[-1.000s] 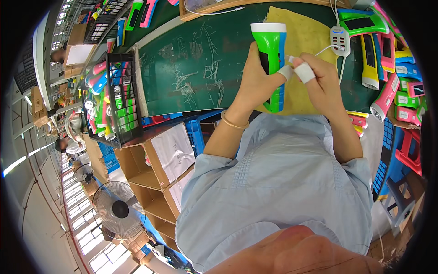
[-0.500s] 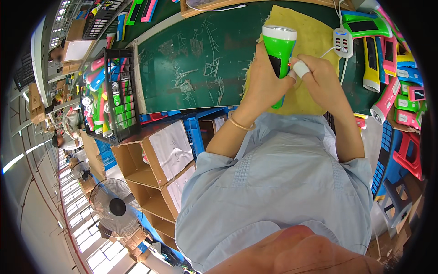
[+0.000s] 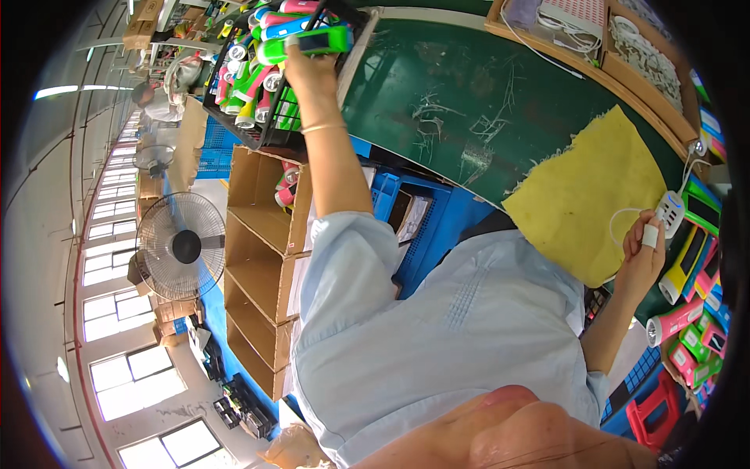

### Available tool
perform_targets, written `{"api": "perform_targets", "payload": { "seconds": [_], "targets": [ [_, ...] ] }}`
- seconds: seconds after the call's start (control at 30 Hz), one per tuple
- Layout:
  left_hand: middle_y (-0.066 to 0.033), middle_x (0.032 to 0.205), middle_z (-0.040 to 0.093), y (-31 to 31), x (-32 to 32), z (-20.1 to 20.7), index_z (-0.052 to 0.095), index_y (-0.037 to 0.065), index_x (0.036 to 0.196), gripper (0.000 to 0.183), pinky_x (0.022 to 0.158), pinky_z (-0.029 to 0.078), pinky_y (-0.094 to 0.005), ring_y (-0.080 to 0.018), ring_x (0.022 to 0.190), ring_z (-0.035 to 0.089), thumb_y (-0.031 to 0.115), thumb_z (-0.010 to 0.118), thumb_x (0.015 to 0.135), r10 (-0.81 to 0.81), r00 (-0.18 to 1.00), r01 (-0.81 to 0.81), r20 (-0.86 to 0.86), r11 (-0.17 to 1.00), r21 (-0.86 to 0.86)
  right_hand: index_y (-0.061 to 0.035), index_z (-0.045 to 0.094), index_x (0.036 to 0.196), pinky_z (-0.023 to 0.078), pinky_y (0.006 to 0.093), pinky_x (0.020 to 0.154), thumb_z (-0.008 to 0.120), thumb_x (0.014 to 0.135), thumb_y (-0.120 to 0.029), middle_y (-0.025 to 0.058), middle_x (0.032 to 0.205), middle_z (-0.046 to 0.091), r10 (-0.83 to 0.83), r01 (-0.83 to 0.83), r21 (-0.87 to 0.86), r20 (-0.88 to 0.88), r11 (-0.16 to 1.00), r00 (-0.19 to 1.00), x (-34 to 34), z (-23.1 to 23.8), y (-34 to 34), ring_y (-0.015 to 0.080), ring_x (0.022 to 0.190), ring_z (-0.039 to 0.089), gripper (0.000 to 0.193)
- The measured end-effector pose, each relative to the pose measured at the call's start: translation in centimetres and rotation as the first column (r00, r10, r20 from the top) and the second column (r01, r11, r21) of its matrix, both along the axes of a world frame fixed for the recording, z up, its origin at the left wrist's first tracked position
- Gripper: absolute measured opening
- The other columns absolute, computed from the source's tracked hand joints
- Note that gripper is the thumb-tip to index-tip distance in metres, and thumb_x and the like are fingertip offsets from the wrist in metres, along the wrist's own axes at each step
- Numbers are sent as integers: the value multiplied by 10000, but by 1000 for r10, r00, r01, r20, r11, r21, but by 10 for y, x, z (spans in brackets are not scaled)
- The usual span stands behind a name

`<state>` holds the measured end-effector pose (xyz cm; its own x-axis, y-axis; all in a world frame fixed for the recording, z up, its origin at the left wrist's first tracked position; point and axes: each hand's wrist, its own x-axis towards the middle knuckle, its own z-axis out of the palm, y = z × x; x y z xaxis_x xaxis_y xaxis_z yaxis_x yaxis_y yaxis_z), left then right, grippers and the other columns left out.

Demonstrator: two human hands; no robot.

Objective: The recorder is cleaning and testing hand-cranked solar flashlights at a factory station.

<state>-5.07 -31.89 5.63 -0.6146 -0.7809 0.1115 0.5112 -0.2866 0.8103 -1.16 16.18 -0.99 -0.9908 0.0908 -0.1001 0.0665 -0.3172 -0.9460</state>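
At the far left, my left hand [image 3: 308,74] is closed around a green and white flashlight [image 3: 326,41] with a dark panel on its side. The flashlight is held over a black crate [image 3: 273,129] piled with pink, blue, green and yellow flashlights. My right hand [image 3: 644,248], white tape around one finger, is by the white multi-port USB charger [image 3: 670,213]. Its fingers are bent together on a thin white cable [image 3: 614,222] that loops out from the charger; the cable's end is hidden in them. Beneath, a yellow cloth [image 3: 594,187] lies on the green tabletop [image 3: 437,86].
More flashlights [image 3: 695,313] are heaped at the right edge. A wooden tray [image 3: 539,47] with cables and parts borders the table's far side. Below the crate stand cardboard shelves [image 3: 258,266] and a fan [image 3: 186,246]; blue crates [image 3: 426,227] sit under the table.
My left hand has carried the green flashlight from above the cloth leftward to the crate. The cable has come away from the flashlight, and my right hand has moved right, toward the charger. My view has turned left.
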Motion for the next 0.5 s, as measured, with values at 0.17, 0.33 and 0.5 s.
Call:
{"api": "perform_targets", "payload": {
  "seconds": [0.17,0.33,0.5],
  "targets": [
    [-262,1196,390,-53,-33,-9,291,-133,1202,533,802,496,-440,-375,1022,498,151,502,804,-23,949,109,314,960,-258,-12,509,898,196,169,419,423,930,-243,-39,596,357,166,-169,43,75,985,983,13,-33,-6,11,484,278,249],
    [-173,920,610,-16,-144,-82,491,-71,1089,534,769,474,-360,-267,847,599,211,652,665,402,798,249,450,460,-852,-59,406,1276,238,154,433,328,865,-63,-30,599,404,173,-182,318,56,930,983,14,-21,-25,21,484,323,418],
    [-256,1212,442,-6,-249,-129,261,-97,1275,801,968,337,-385,-381,1137,413,327,632,706,565,755,392,333,18,-920,-57,499,1190,282,151,434,322,843,-30,2,672,496,335,-348,296,98,889,937,2,-23,-22,31,493,372,391]
  ]
}}
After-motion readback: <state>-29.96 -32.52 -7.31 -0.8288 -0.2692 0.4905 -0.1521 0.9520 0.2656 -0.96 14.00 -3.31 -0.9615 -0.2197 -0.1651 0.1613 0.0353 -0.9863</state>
